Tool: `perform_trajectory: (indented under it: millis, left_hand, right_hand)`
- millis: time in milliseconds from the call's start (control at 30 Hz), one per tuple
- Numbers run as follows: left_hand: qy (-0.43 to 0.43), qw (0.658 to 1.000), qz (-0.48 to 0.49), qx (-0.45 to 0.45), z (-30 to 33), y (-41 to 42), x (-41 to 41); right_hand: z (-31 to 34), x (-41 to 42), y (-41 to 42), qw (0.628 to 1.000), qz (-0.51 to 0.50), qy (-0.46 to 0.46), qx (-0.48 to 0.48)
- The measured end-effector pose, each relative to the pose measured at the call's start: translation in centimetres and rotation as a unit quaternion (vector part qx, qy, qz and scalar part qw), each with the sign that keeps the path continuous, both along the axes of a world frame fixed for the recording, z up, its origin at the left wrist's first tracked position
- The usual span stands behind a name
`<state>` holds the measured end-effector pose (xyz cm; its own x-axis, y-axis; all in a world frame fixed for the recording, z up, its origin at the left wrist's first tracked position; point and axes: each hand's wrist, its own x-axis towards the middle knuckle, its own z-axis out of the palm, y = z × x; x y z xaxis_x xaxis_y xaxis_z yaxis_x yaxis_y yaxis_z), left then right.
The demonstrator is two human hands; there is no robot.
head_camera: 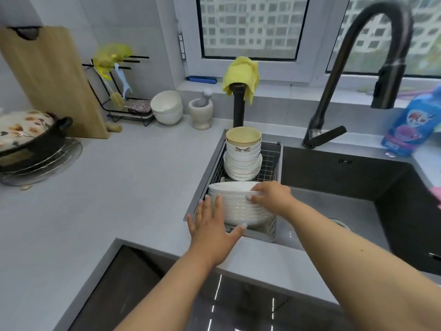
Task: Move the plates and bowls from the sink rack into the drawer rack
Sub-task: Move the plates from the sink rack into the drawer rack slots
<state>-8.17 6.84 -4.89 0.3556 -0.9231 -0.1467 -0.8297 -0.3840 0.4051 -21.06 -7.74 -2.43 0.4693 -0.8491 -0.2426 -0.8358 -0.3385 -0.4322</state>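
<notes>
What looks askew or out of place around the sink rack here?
Nothing spilled or broken. One oddity: a yellow cloth is draped over the black post behind the sink rack. The stacked plates sit evenly.

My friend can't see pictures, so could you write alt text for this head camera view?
Two bare hands reach a row of white plates standing in a wire rack at the sink's left end: the left hand lies flat against them, the right hand grips the rims. Stacked bowls sit behind, under a black faucet.
</notes>
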Motion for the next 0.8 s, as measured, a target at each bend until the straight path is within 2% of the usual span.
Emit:
perform_trajectory:
  millis: [167, 333, 667, 733, 800]
  left_hand:
    - [0.019, 1.0, -0.007, -0.011, -0.7, -1.8, 1.2]
    - [0.023, 1.0, -0.003, -0.016, -0.5, -2.3, 1.8]
    - [0.048, 0.995, 0.066, -0.062, 1.1, -0.4, 1.9]
    - [0.079, 0.988, 0.098, -0.09, 1.8, 0.5, 1.7]
    - [0.172, 0.963, 0.149, -0.142, 3.4, 1.7, 1.4]
  right_hand:
    - [-0.9, 0.0, -1.7, 0.988, 0.003, -0.138, 0.063]
    - [-0.7, 0.7, -2.5, 0.977, 0.008, -0.211, 0.023]
    - [3.6, 0.3, -0.9, 0.964, 0.071, -0.251, -0.049]
    - [5.4, -0.2, 0.5, 0.957, 0.098, -0.252, -0.103]
    - [7.2, -0.8, 2.7, 0.943, 0.138, -0.244, -0.182]
